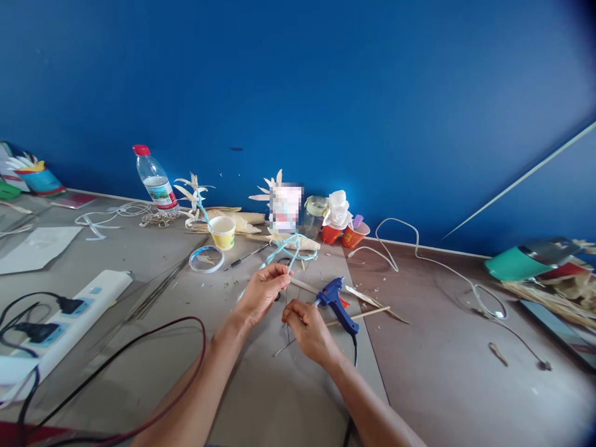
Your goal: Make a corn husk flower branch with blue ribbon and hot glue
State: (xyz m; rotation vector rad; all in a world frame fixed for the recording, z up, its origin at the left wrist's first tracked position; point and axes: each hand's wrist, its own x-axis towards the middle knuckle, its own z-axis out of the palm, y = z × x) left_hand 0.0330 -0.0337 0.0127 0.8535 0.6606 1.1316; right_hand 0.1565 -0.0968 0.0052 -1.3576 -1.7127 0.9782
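L hand (264,290) w/ strip (293,263), tbl seam (379,371) R

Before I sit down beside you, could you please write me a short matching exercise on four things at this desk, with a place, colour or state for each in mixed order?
Column one
1. Glue gun
2. Bottle
3. Power strip
4. Left hand

Column two
A. Has black plugs pushed into it
B. Pinches a light-blue strip
C. Is blue and lies close to the right hand
D. Stands near the wall with a red cap on

Right pairs: 1-C, 2-D, 3-A, 4-B.
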